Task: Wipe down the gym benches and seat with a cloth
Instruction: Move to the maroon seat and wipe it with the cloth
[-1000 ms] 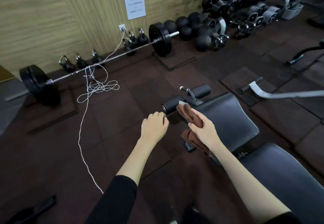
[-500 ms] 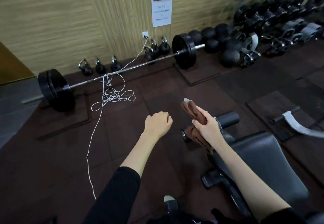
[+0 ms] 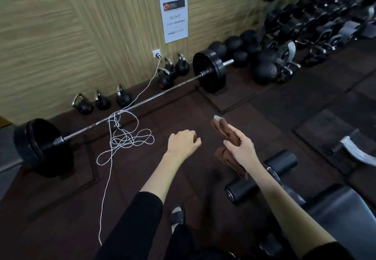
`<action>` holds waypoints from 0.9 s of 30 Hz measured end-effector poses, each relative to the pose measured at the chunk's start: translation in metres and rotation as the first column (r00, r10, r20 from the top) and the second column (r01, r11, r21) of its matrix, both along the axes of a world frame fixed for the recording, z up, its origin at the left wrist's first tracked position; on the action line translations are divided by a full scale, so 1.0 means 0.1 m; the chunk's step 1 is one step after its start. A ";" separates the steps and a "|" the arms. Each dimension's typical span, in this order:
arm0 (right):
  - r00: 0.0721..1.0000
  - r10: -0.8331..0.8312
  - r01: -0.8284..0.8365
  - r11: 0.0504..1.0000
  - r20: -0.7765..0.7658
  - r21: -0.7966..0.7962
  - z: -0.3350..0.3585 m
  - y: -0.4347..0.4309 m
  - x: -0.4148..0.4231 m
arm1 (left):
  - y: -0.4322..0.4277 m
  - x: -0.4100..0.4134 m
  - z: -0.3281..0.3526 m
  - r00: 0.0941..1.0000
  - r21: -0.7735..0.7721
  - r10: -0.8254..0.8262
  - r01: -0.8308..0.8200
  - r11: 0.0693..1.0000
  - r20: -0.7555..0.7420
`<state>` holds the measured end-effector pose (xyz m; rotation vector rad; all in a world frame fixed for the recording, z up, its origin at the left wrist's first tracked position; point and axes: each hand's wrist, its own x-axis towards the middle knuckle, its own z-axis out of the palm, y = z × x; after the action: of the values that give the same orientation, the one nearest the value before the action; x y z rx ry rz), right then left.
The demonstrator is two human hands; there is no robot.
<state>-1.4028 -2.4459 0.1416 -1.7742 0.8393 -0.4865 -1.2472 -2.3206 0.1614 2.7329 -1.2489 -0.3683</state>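
- I am seeing the right hand (image 3: 242,150) just right of frame centre, its fingers (image 3: 231,144) and thumb clamping a brown cloth (image 3: 220,130).
- The cloth is bunching in that grip: one end is sticking up toward 11 o'clock from the hand, the rest is hanging below the palm, in the air above the floor (image 3: 254,117).
- The left hand (image 3: 183,143) is hovering at 9 o'clock from the cloth, close but apart from it, fingers curling together into a fist around nothing.
- The gym bench seat (image 3: 343,215) is sitting at 4 o'clock in the frame, its two black foam rollers (image 3: 242,190) lying under the right forearm; the cloth is not touching the pad.
- A barbell (image 3: 142,103) is lying across the floor from 9 to 1 o'clock, a white cord (image 3: 126,139) tangling beside it.
- Kettlebells (image 3: 85,107) are lining the wall at 10 o'clock.
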 end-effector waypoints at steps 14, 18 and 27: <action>0.947 -0.319 0.316 0.947 0.050 0.047 0.02 -1.22 1.41 | -1.85 1.74 0.02 0.945 -0.036 -0.322 0.320 0.947 -0.054; 0.921 -0.384 0.385 0.923 0.068 0.006 -0.02 -1.84 1.56 | -2.62 1.94 0.01 0.919 -0.067 -0.388 0.384 0.921 -0.063; 0.832 -0.552 0.555 0.829 0.057 -0.072 0.03 -3.34 1.72 | -4.46 2.12 0.06 0.830 -0.128 -0.557 0.549 0.826 -0.031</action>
<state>-1.2307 -2.7797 0.1443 -1.5722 1.3364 -0.9423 -1.0348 -2.7671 0.1672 2.1898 -1.9665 -0.4153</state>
